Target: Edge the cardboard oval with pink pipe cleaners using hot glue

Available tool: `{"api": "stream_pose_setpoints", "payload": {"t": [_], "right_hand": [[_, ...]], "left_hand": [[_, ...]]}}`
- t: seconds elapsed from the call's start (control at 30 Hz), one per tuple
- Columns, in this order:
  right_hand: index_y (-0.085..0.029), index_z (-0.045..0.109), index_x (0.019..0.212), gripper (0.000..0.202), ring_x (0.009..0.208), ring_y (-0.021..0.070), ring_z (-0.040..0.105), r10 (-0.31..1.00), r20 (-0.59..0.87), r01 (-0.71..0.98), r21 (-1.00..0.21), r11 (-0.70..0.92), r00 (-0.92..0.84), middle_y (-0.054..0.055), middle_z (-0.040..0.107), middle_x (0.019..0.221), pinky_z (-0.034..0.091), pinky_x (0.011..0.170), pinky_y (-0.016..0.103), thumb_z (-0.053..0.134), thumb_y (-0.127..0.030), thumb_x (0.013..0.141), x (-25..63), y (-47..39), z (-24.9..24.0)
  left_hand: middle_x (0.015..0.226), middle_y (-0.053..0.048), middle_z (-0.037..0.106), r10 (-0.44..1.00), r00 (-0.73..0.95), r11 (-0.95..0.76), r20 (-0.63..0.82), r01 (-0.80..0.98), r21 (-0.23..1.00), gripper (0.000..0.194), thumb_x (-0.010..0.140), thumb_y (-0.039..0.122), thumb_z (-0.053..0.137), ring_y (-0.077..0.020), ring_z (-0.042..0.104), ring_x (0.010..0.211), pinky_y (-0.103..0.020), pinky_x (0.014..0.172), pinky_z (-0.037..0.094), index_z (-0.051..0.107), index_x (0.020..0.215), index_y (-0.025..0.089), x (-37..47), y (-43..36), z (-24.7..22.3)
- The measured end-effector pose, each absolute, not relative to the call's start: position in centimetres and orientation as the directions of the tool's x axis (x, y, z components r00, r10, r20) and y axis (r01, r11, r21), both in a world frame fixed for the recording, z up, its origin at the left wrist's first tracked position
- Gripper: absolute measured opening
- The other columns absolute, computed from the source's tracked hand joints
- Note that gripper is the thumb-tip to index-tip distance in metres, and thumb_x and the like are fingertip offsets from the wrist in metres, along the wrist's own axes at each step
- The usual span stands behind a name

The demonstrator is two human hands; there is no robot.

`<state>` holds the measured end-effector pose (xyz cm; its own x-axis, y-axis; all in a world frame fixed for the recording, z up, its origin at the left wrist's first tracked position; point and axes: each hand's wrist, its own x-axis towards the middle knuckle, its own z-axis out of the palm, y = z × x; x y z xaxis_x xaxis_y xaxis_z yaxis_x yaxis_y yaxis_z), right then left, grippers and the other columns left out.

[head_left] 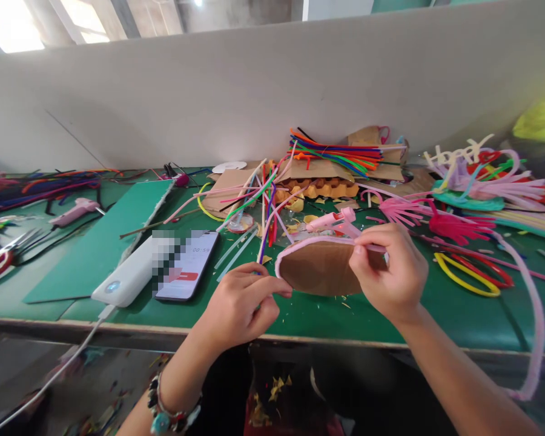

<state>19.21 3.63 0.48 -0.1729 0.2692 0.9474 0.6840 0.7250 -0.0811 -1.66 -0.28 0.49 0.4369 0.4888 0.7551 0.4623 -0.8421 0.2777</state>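
An oval piece of brown cardboard (320,269) is held above the front of the table, with a fuzzy pale pink pipe cleaner (315,241) along its upper and left rim. My left hand (243,300) grips the left end of the cardboard, thumb and fingers closed at the edge. At the upper right rim my right hand (390,269) pinches the pink strip against the board. A long pink length (536,321) hangs in a loop at far right; whether it joins the strip is hidden. Just behind the board lies a pink glue gun (331,221).
A phone (188,272) and a white power bank (127,278) with a cable lie left. Behind are bundled pipe cleaners (336,151) and an egg carton (318,188). Scissors (9,257) and another pink glue gun (75,212) lie far left; yellow loops (467,275) right.
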Motion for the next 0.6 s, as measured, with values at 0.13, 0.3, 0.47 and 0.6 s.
{"api": "stream_pose_setpoints", "payload": {"t": [0.13, 0.3, 0.47, 0.6], "right_hand": [[-0.021, 0.047, 0.079, 0.018, 0.064, 0.0125, 0.050, 0.266, 0.948, 0.681, -0.077, 0.729, -0.177, -0.001, 0.051, 0.068, 0.044, 0.058, 0.027, 0.051, -0.005, 0.073, 19.20, 3.54, 0.59], [-0.021, 0.047, 0.078, 0.017, 0.063, 0.0125, 0.049, 0.270, 0.947, 0.681, -0.080, 0.728, -0.177, 0.000, 0.051, 0.067, 0.043, 0.057, 0.027, 0.051, -0.005, 0.072, 19.35, 3.52, 0.63], [-0.020, 0.047, 0.078, 0.018, 0.063, 0.0125, 0.049, 0.274, 0.945, 0.687, -0.080, 0.722, -0.178, 0.000, 0.051, 0.067, 0.043, 0.056, 0.026, 0.051, -0.004, 0.072, 19.50, 3.57, 0.59], [-0.020, 0.047, 0.078, 0.017, 0.063, 0.0125, 0.049, 0.277, 0.943, 0.681, -0.081, 0.728, -0.185, 0.000, 0.051, 0.067, 0.043, 0.056, 0.027, 0.051, -0.005, 0.072, 19.55, 3.52, 0.59]], "left_hand": [[0.051, 0.001, 0.063, 0.489, 0.427, -0.843, 0.760, 0.455, 0.287, 0.031, 0.072, 0.001, 0.033, -0.0074, 0.055, 0.042, -0.023, 0.056, 0.052, 0.061, 0.072, 0.013, -1.65, -0.06, 0.60], [0.051, 0.000, 0.065, 0.511, 0.423, -0.835, 0.748, 0.449, 0.317, 0.032, 0.073, 0.001, 0.033, -0.0096, 0.056, 0.047, -0.022, 0.052, 0.050, 0.062, 0.071, 0.013, -1.71, 0.06, 0.49], [0.071, -0.004, 0.071, 0.563, 0.351, -0.806, 0.748, 0.435, 0.402, 0.029, 0.078, 0.003, 0.036, -0.0081, 0.059, 0.050, -0.022, 0.056, 0.050, 0.061, 0.089, 0.012, -2.02, 0.29, 0.13], [0.081, -0.004, 0.072, 0.612, 0.276, -0.761, 0.741, 0.459, 0.458, 0.031, 0.085, 0.009, 0.036, -0.0069, 0.059, 0.052, -0.019, 0.054, 0.049, 0.056, 0.107, 0.013, -2.13, 0.61, -0.10]]}}
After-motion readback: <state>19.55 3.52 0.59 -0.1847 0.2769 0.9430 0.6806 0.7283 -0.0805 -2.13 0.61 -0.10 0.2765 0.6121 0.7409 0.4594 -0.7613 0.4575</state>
